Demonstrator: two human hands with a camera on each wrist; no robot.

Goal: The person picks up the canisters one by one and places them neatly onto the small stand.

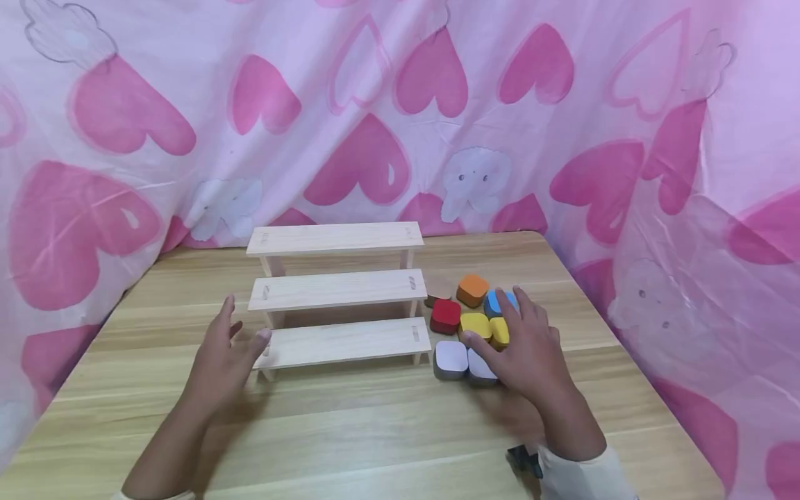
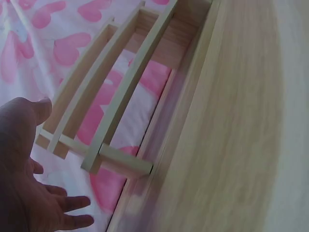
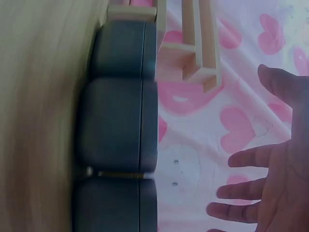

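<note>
From my remote seat, at the far left I see the bare left hand (image 1: pixel 219 361), its fingers straight and apart with nothing between them. Its thumb is so close to the pale wooden three-tier stand (image 1: pixel 337 288) that I cannot tell whether they touch; a careless inward push there could skew or slide the stand on the light wood-grain table (image 1: pixel 350 444). Just right of the stand sits a cluster of blocks, packed closely enough that lifting one could drag its neighbours along. The bare right hand (image 1: pixel 531 351) reaches over the cluster's right side, fingers spread and clamped on nothing; lowering it off-centre could knock blocks against the stand's legs, and it partly hides the ones I would want to watch.

As for looks, the stand is upright, its flat tiers climbing toward the pink heart-print cloth (image 1: pixel 356 160). The rounded-square blocks have dark sides and coloured tops: a brownish one (image 1: pixel 439 300) partly hidden, a red one (image 1: pixel 446 316), a whitish pair (image 1: pixel 451 357) nearest me, an orange one (image 1: pixel 472 289), two yellow ones (image 1: pixel 475 325) and a blue one (image 1: pixel 494 305) under the fingers.
</note>
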